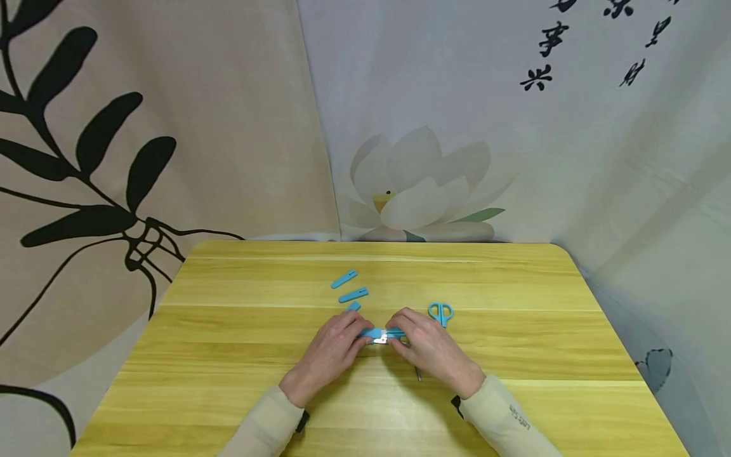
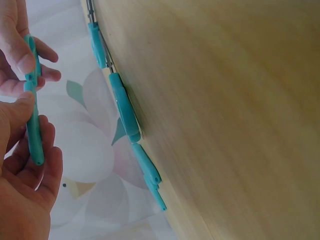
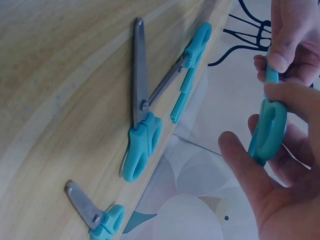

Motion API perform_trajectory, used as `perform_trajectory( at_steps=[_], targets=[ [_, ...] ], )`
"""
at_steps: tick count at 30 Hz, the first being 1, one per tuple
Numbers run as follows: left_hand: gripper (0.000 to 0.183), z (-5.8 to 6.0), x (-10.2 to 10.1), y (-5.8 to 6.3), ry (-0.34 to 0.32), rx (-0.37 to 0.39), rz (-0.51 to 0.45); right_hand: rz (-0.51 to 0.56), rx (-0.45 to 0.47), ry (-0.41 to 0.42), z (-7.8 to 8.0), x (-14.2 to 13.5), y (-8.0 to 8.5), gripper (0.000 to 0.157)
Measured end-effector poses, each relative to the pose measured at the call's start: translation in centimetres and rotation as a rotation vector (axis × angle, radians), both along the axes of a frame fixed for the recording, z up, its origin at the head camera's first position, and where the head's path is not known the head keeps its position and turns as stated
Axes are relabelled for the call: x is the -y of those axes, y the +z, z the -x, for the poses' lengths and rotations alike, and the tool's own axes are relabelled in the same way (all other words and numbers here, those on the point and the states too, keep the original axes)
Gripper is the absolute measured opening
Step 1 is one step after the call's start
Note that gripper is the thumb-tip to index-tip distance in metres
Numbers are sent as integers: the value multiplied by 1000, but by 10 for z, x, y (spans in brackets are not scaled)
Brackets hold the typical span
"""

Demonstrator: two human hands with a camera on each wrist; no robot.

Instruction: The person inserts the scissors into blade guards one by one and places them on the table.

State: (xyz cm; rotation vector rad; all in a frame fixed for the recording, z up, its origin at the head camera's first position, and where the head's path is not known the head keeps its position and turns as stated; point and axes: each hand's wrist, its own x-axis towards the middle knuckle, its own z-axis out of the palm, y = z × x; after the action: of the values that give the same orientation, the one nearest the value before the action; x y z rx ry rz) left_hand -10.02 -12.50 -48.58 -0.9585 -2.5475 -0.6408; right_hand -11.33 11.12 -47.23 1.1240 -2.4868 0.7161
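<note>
In the head view, my left hand point(image 1: 335, 346) and right hand point(image 1: 431, 346) meet over the table's middle. A pair of scissors point(image 1: 383, 337) with blue handles spans the gap, its short metal blades partly showing. My right hand grips the handles point(image 3: 272, 130), with a finger loop visible in the right wrist view. Between thumb and fingers, my left hand pinches a slim blue blade cover point(image 2: 34, 130) at the blade end. Whether the blades enter the cover is hard to tell. Beyond my left hand lie loose blue covers point(image 1: 353, 295), the nearest partly hidden by it.
Another pair of blue-handled scissors point(image 1: 440, 313) lies just beyond my right hand. More scissors point(image 3: 142, 125) rest on the wooden table point(image 1: 228, 381) under the hands, a blade tip point(image 1: 419, 374) showing below my right hand. A printed curtain point(image 1: 257, 127) hangs behind the table.
</note>
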Motion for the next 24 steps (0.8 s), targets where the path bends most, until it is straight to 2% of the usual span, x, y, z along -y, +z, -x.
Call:
perform_trajectory(
  at_steps=[10,24],
  targets=[
    [14,0,-1,0,-14,-18,0,-5,-14,-2,0,0,0,22],
    [14,2,-3,-1,-36,-20,-42,11,32,-11,-1,0,1,19]
  ],
)
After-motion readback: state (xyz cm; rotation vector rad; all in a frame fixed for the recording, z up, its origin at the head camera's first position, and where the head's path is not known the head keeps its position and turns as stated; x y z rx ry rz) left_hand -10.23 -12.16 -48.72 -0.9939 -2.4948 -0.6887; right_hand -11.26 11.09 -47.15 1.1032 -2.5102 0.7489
